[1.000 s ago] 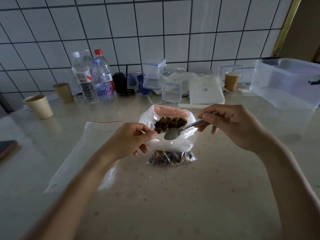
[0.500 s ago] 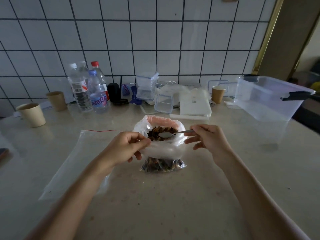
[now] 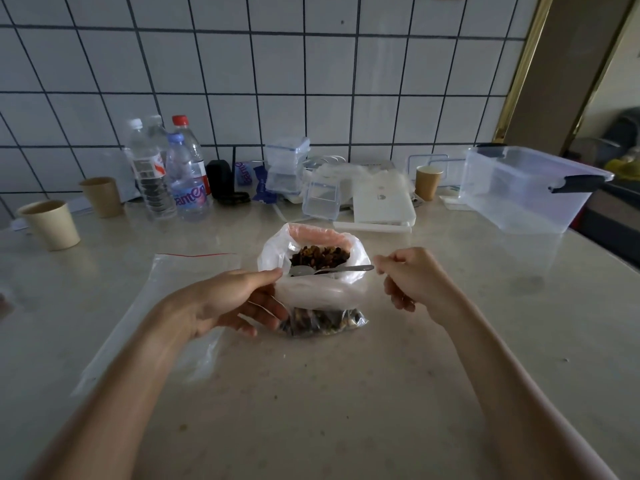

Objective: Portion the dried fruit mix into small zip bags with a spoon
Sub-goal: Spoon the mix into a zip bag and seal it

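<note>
Dried fruit mix [image 3: 319, 255] bag mid-counter, spoon laid across it

We've got the mix sitting in the white plastic bag [image 3: 313, 289] on the marble counter [image 3: 346, 393]. Our left hand [image 3: 228, 303] pinches the bag's rim. The spoon [image 3: 329, 270] rests across the opening, and our right hand [image 3: 412, 278] is loosely curled just off the handle tip, gripping nothing. An empty zip bag [image 3: 173, 289] lies flat to the left.

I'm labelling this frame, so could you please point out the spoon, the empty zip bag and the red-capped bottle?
spoon [image 3: 301, 270], head view, on the bowl.
empty zip bag [image 3: 180, 271], head view, on the clear film below the red strip.
red-capped bottle [image 3: 180, 120], head view, on the red cap.
</note>
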The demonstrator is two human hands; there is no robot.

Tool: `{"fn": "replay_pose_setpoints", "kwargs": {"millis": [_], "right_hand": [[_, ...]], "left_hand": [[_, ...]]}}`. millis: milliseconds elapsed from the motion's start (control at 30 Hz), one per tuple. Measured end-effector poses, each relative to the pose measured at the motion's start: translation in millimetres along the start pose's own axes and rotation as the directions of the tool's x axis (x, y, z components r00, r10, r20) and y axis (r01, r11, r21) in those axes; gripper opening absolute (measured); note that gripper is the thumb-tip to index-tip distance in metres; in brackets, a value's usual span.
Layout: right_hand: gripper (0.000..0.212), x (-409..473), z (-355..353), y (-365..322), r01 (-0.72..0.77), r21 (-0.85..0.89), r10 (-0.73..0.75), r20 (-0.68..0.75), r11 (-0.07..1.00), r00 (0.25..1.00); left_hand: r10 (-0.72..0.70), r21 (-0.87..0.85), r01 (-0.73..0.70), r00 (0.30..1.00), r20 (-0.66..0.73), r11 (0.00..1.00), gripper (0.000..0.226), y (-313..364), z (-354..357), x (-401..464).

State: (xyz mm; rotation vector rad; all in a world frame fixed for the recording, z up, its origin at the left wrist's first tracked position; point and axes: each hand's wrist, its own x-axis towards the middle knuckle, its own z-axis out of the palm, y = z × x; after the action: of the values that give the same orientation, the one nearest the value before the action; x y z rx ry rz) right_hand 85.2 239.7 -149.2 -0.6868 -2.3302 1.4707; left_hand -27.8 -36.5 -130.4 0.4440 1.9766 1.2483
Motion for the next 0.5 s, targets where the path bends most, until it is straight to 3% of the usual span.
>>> {"fn": "replay_pose_setpoints", "kwargs": {"millis": [67, 133, 367, 500], "right_hand": [[0.030, -5.5, -0.3, -4.7, -0.064, -0.035, 0.070, 0.235, 0.997, 0.970], [0.030, -8.7, 3.0, -8.1, -0.114, -0.059, 0.128, 0.381, 0.992, 0.916], [0.018, -11.2, 6.1, -11.2, -0.277, 0.152, 0.160, 0.525, 0.949, 0.836], [0.019, -14.4, 8.0, -12.4, -0.242, 0.255, 0.061, 0.560, 0.936, 0.826]], "left_hand": [[0.011, -0.026, -0.010, 0.999, 0.047, 1.000, 0.046, 1.2, -2.1, -1.9], [0.030, -0.051, -0.026, 0.997, 0.073, 0.998, 0.042, 2.4, -2.4, -4.4], [0.048, -0.161, -0.030, 0.993, 0.104, 0.987, 0.040, 2.5, -0.6, -2.7], [0.067, -0.198, -0.057, 0.997, 0.043, 0.978, 0.027, 0.6, 6.3, 2.3]]}}
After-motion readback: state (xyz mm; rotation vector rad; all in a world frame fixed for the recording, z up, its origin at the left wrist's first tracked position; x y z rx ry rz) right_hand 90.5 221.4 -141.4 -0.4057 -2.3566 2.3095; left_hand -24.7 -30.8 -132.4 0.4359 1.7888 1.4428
